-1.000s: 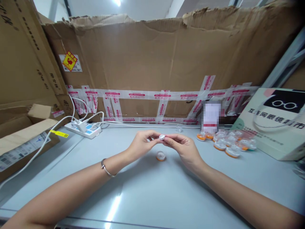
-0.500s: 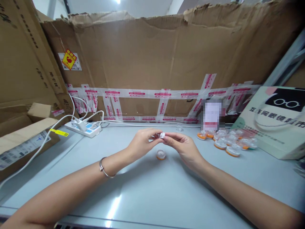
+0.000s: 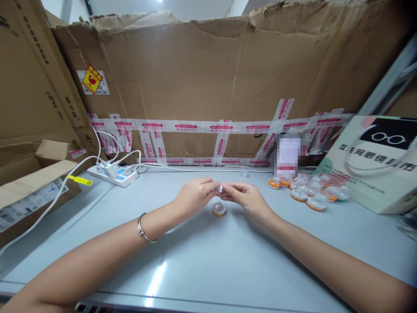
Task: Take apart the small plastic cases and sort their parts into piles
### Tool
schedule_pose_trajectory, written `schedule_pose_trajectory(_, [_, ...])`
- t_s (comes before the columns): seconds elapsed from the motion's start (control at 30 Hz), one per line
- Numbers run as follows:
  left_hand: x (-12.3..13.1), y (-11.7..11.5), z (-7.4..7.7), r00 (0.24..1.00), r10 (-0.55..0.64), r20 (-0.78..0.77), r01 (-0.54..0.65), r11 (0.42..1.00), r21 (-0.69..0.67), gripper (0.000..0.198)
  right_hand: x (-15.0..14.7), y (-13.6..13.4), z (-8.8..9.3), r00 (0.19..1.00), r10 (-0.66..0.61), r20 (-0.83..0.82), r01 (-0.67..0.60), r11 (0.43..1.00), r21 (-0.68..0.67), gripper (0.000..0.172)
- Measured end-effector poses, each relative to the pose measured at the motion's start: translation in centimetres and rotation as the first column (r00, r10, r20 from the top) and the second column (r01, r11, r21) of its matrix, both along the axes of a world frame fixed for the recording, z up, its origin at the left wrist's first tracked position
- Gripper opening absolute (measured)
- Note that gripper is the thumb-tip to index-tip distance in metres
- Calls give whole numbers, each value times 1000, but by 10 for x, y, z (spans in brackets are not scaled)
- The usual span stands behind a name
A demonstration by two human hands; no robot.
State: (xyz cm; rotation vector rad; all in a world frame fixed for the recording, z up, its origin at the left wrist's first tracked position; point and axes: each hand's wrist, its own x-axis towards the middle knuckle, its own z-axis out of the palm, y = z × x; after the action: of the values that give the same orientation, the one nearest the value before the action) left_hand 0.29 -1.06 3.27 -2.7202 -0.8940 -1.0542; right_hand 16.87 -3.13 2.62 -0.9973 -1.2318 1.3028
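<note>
Both hands meet over the middle of the table, fingertips pinched around one small white and clear plastic piece (image 3: pixel 220 188). My left hand (image 3: pixel 196 193), with a metal bracelet on its wrist, is closed on it from the left. From the right, my right hand (image 3: pixel 249 198) pinches the same piece between thumb and fingers. The fingertips cover much of it, so its exact kind is unclear. Just below the hands, a small clear round container with an orange base (image 3: pixel 219 209) stands on the grey table (image 3: pixel 208 261), apart from the fingers.
Several clear containers with orange or green bases (image 3: pixel 316 202) cluster at the right, near a paper bag (image 3: pixel 374 165). A small clear piece (image 3: pixel 244 173) lies at the back. On the left are a power strip (image 3: pixel 114 174) with white cables and an open cardboard box (image 3: pixel 35 191). Cardboard (image 3: pixel 182 78) walls the rear.
The small piece has turned and dropped slightly between the fingers. My left fingers have closed further over it. The view has shifted a little.
</note>
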Motion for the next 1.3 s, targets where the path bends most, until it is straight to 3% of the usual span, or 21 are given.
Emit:
schedule_pose_trajectory(0.13, [2, -1, -2, 997, 45, -63, -43, 998, 40, 16, 0, 1, 0, 999, -6, 38, 6, 1000, 3, 31])
schedule_pose_trajectory(0.33, [6, -8, -2, 982, 101, -157, -91, 994, 65, 15, 0, 1, -3, 978, -36, 204, 8, 991, 135, 27])
schedule_pose_trajectory(0.5, [9, -9, -3, 979, 125, -160, -100, 983, 154, 17, -1, -2, -2, 947, -114, 300, 47, 974, 222, 25])
schedule_pose_trajectory(0.63, [10, -12, -1, 987, 96, -133, -70, 979, 189, 19, -1, -1, -2, 952, -130, 279, 56, 964, 259, 22])
schedule_pose_trajectory(0.8, [7, -9, 2, 998, 56, -29, -56, 998, -3, 9, -1, 2, 0, 996, -47, 81, 42, 997, 64, 22])
schedule_pose_trajectory(0.9, [5, -4, -1, 995, -32, 92, 43, 992, -120, 5, 0, 3, 1, 1000, -4, -2, 4, 997, -71, 22])
schedule_pose_trajectory(1.0, [5, 0, -7, 967, -104, 234, 140, 980, -140, 7, 0, 6, -1, 996, 20, -91, -37, 981, -189, 15])
schedule_pose_trajectory(1.1, [6, 0, -15, 936, -103, 336, 151, 981, -120, 9, 0, 8, -3, 987, 8, -163, -54, 958, -282, 10])
schedule_pose_trajectory(1.17, [6, 1, -19, 936, -140, 322, 171, 983, -72, 10, 0, 9, -4, 988, 2, -152, -44, 961, -273, 10])
schedule_pose_trajectory(1.3, [3, 3, -23, 942, -194, 274, 190, 981, 44, 12, -3, 8, -2, 998, -50, -33, 47, 996, -81, 16])
